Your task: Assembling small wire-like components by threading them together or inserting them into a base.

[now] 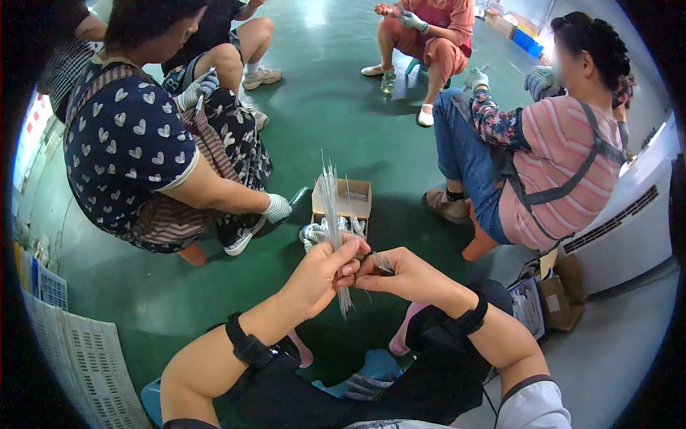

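Observation:
My left hand (318, 277) is closed around an upright bundle of thin silvery wire-like strands (330, 204), whose ends stick out above and below the fist. Close beside it, my right hand (411, 277) has its fingers pinched together, with a small tuft of similar strands (385, 263) showing at the fingers. The fingertips of both hands meet at the bundle. Just beyond them an open cardboard box (363, 193) stands on the floor, with shiny packets and more strands inside. A striped work glove (311, 234) lies at its left side, partly hidden by my hand.
Several seated people in gloves surround the green floor (343, 93). On the left, one person's gloved hand (276, 208) reaches low with thin strands. A pale perforated plastic crate (89, 357) stands lower left. Another cardboard box (559, 297) and a white bin (527, 307) are at right.

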Available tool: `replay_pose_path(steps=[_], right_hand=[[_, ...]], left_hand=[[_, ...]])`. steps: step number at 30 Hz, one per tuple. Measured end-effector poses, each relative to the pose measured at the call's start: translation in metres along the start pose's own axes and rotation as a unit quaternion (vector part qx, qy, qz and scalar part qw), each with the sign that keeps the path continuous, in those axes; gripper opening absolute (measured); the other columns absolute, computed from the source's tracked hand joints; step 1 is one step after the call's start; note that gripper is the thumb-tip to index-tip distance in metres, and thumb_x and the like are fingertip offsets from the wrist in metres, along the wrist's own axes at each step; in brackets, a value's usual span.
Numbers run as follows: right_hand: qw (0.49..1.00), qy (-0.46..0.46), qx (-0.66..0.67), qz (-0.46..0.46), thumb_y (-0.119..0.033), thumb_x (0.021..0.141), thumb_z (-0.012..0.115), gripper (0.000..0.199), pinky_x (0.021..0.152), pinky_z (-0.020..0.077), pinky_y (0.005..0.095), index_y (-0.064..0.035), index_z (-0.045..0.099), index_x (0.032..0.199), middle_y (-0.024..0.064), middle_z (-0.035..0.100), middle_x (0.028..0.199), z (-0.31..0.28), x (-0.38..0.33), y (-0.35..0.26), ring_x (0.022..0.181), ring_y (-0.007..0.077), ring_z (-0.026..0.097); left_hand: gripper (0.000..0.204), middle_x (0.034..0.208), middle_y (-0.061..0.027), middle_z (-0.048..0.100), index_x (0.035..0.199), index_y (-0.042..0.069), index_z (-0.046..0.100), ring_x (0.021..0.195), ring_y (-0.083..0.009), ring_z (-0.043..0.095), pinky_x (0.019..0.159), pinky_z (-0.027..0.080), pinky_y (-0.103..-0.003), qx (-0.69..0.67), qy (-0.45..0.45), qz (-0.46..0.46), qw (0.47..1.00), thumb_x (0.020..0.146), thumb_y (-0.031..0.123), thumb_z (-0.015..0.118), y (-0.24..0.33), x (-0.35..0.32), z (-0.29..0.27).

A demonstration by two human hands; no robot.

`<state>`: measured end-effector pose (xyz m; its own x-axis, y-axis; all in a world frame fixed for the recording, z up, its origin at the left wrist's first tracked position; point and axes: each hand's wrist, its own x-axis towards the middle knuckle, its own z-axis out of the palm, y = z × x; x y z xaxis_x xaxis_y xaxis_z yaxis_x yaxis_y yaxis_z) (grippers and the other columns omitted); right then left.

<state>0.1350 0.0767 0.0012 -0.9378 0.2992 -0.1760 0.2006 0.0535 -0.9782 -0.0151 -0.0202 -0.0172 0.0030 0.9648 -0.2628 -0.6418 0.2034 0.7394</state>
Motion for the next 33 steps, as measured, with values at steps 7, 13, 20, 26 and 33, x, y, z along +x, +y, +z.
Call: replay_pose_path(steps=[7,13,20,26,33], right_hand=[[0.982,0.179,0.031,-0.05,-0.02,0.086,0.058,0.024,0.061,0.0404,0.0219,0.0012,0.058,0.075,0.0005,0.058,0.07,-0.007,-0.004,-0.015,0.067,0.0046,0.049],[0.981,0.187,0.055,-0.021,-0.017,0.085,0.058,0.02,0.059,0.0398,0.021,0.0018,0.062,0.084,-0.0013,0.057,0.068,-0.009,-0.002,-0.016,0.064,0.0041,0.048],[0.981,0.172,0.085,0.026,-0.018,0.085,0.059,0.02,0.049,0.0331,0.0194,0.0012,0.063,0.089,-0.0028,0.052,0.062,-0.01,-0.002,-0.008,0.055,0.0032,0.043],[0.974,0.171,0.149,0.026,-0.019,0.084,0.059,0.018,0.043,0.0256,0.018,-0.001,0.059,0.085,0.0001,0.054,0.064,-0.008,-0.004,-0.009,0.049,0.0029,0.04],[0.962,0.199,0.186,-0.004,-0.018,0.086,0.056,0.017,0.041,0.0235,0.0177,-0.0025,0.058,0.092,0.0026,0.057,0.07,-0.02,0.007,0.004,0.045,0.0028,0.034]], left_hand=[[0.029,0.082,-0.001,0.049,0.076,0.01,0.045,0.065,-0.0091,0.045,0.054,0.035,-0.022,0.004,0.029,0.026,0.999,0.094,0.032,0.041,-0.003,0.002,0.008],[0.027,0.07,-0.0031,0.047,0.082,0.011,0.043,0.048,-0.009,0.036,0.045,0.03,-0.022,-0.028,-0.069,-0.128,0.989,0.094,0.035,0.039,0.002,-0.006,0.013],[0.03,0.065,0.0011,0.042,0.086,0.009,0.046,0.045,-0.0048,0.026,0.042,0.022,-0.019,0.05,-0.073,-0.13,0.988,0.094,0.037,0.039,-0.001,-0.006,0.013],[0.036,0.065,0.0026,0.042,0.092,0.007,0.051,0.046,-0.0042,0.029,0.042,0.023,-0.019,0.082,-0.074,-0.134,0.985,0.094,0.04,0.036,0.0,-0.008,0.013],[0.033,0.059,0.0054,0.041,0.091,0.005,0.054,0.044,-0.0028,0.029,0.04,0.022,-0.019,0.121,0.01,-0.067,0.99,0.093,0.036,0.041,0.005,0.0,0.006]])
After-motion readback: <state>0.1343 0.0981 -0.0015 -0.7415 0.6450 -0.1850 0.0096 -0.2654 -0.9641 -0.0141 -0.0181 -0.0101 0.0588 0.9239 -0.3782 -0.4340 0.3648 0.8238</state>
